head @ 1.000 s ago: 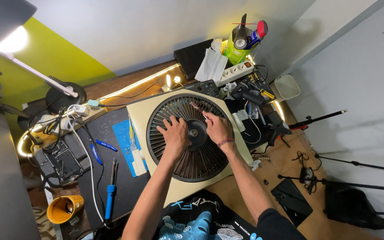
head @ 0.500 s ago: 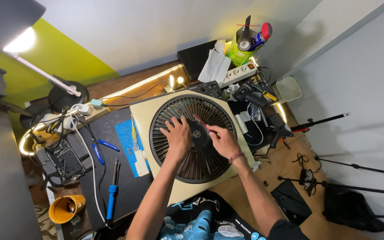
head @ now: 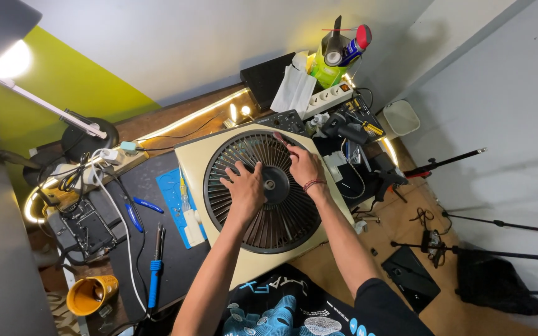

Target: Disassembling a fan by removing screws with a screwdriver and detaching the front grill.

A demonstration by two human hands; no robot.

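Observation:
A cream box fan (head: pixel 195 163) lies flat on the desk with its round black grille (head: pixel 269 214) facing up. My left hand (head: pixel 243 188) rests on the grille just left of the black centre hub (head: pixel 273 183), fingers spread. To the hub's right my right hand (head: pixel 303 164) presses on the grille, a red band at its wrist and fingers reaching toward the far rim. Neither hand holds a tool.
A blue-handled screwdriver (head: pixel 154 272), blue pliers (head: pixel 134 213) and a blue mat (head: pixel 179 202) lie left of the fan. A yellow cup (head: pixel 89 294) sits at the front left. A power strip (head: pixel 329 99), spray can (head: pixel 353 46) and loose tools crowd the far right. Tripod legs (head: pixel 468 252) stand on the floor.
Both hands have shifted slightly on the grille; my right hand moved from the hub's near right up toward the far rim. The fan stays in place.

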